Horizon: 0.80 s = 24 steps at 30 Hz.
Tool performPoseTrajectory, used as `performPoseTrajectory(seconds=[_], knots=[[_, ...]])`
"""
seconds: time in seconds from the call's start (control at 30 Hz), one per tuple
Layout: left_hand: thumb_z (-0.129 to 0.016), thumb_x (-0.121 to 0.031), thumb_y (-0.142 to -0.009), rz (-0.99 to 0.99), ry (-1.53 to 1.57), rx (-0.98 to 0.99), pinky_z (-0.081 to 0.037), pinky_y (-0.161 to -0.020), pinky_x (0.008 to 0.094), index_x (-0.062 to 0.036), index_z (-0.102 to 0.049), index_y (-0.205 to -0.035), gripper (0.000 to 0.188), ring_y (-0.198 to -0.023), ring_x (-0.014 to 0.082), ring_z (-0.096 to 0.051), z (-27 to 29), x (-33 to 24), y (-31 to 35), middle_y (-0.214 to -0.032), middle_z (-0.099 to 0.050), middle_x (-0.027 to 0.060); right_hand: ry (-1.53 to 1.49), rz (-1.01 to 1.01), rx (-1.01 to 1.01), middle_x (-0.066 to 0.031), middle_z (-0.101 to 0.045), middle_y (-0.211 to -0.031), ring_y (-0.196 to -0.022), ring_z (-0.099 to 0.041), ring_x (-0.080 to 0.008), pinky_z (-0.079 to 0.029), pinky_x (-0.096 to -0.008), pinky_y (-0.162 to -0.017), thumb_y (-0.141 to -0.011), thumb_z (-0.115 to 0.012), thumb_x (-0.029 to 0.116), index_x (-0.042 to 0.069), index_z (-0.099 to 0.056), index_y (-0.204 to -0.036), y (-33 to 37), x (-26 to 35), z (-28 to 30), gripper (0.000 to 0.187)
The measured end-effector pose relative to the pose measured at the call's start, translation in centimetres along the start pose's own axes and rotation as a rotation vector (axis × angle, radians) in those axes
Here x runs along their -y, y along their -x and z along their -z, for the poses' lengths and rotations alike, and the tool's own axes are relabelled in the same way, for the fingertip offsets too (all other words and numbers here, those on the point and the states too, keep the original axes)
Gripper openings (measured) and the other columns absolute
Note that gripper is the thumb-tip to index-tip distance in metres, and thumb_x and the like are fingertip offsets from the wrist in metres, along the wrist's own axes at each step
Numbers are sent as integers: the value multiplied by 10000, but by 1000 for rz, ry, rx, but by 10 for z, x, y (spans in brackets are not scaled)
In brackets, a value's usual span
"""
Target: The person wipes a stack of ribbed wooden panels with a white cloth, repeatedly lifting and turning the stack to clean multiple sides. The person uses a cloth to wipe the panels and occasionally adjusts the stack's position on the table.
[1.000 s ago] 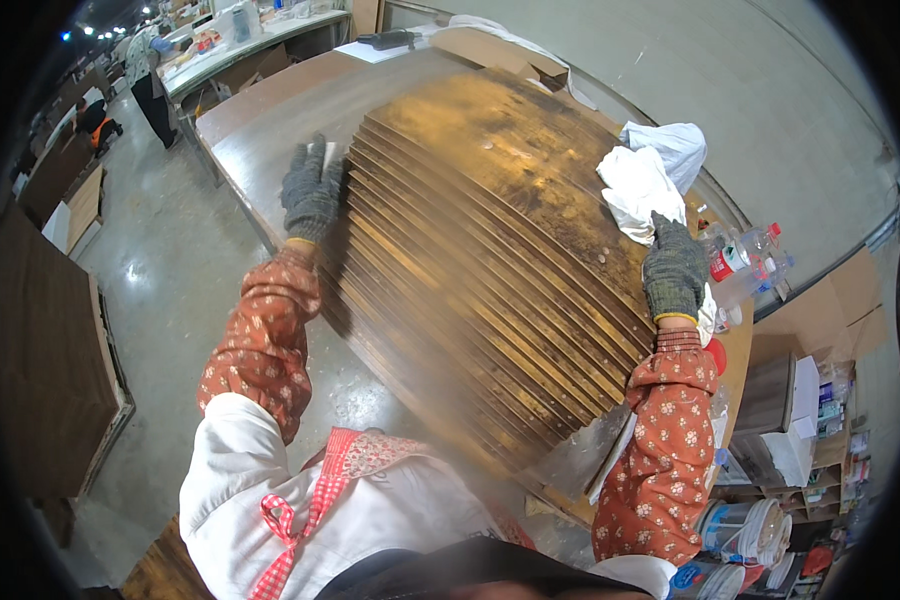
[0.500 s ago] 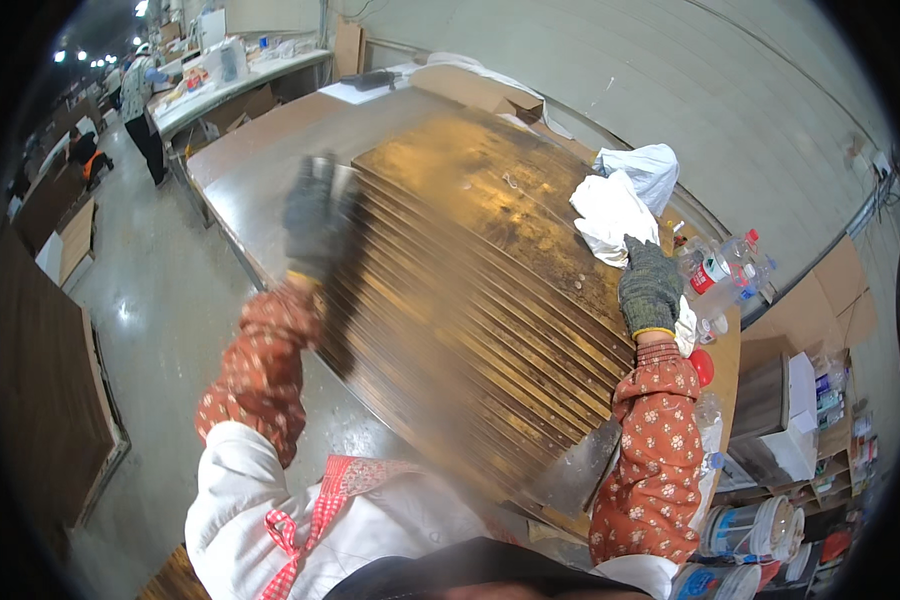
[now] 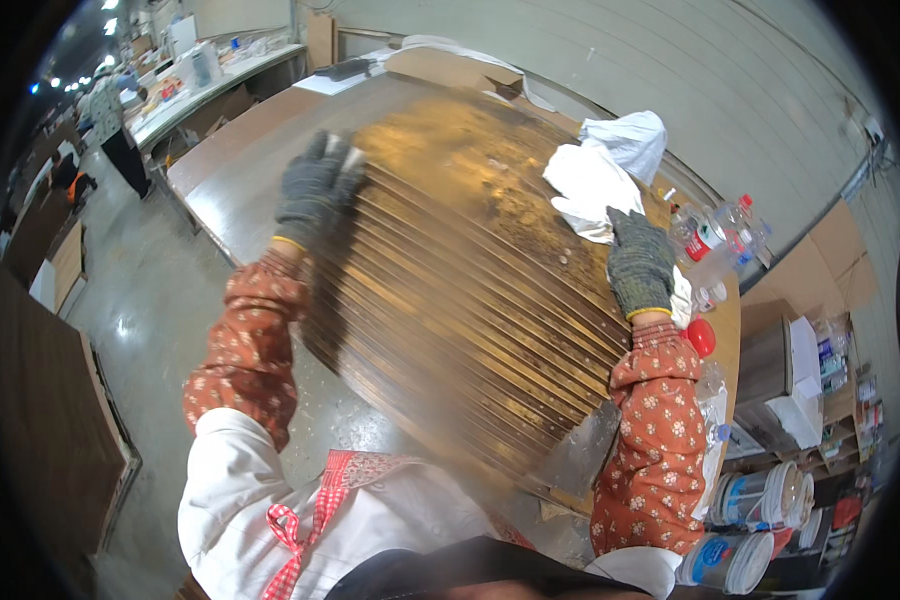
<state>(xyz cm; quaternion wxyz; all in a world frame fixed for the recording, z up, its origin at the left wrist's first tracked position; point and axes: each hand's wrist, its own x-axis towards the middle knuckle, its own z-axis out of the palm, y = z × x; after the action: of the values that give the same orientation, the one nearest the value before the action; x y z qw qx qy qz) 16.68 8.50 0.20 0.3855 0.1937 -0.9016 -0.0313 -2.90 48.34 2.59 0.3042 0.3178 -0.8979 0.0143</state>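
Note:
A large brown panel (image 3: 470, 290) with many raised parallel ribs lies on a long worktable (image 3: 240, 180). My left hand (image 3: 315, 185), in a grey knit glove, presses a small pale pad against the panel's left edge. Also gloved in grey, my right hand (image 3: 638, 262) lies flat on the panel's right side, fingers spread, right beside a heap of white cloth (image 3: 600, 175). Both forearms wear orange flowered sleeves.
Plastic bottles (image 3: 715, 240) and a red cap (image 3: 701, 337) sit at the table's right end. Paint buckets (image 3: 760, 500) and shelves stand lower right. A dark board (image 3: 40, 440) leans at left. Benches and people are far back left.
My left hand has slid along the panel's left edge away from me with the pad. My right hand stays planted on the right side.

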Motion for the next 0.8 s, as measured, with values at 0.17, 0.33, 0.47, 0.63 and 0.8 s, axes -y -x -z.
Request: performPoseTrajectory(seconds=[0.17,0.33,0.47,0.63,0.8], knots=[[-564,-515,-932,-79,-7,3,-394,-1054,473,-152,-515,-1416,607,-1232,432,-513,10,-18,-16,-1433,-478,229,19,-62,58,-104,-638,-1242,-1036,-617,-342,-489,-465,-884,-890,-507,178,222,-628,-1251,-3,3,1,383],[-541,-531,-945,-201,-7,125,-382,-1074,459,-153,-508,-1422,610,-1257,413,-507,-12,-40,-12,-1455,-460,216,-13,-58,68,-112,-637,-1236,-1031,-618,-337,-494,-456,-874,-896,-505,178,214,-638,-1233,-3,5,5,364],[-547,-553,-929,152,-55,115,-416,-1041,440,-152,-514,-1409,626,-1243,387,-524,-12,26,-51,-1447,-482,184,3,-54,70,-116,-634,-1238,-1031,-617,-337,-493,-460,-875,-900,-496,170,213,-637,-1231,-1,7,7,362],[-600,-205,-934,53,610,-126,-411,-1054,382,-72,-542,-1348,439,-1249,338,-536,-31,82,-79,-1349,-568,183,4,-65,82,-113,-628,-1243,-1035,-616,-337,-492,-464,-871,-912,-482,178,212,-629,-1245,-1,8,9,366],[-552,-107,-948,21,682,-74,-387,-1085,388,-45,-546,-1346,402,-1259,315,-531,-57,80,-67,-1355,-572,160,-11,-87,99,-122,-641,-1214,-1037,-614,-350,-481,-476,-903,-907,-523,182,218,-628,-1264,-3,6,6,374]])
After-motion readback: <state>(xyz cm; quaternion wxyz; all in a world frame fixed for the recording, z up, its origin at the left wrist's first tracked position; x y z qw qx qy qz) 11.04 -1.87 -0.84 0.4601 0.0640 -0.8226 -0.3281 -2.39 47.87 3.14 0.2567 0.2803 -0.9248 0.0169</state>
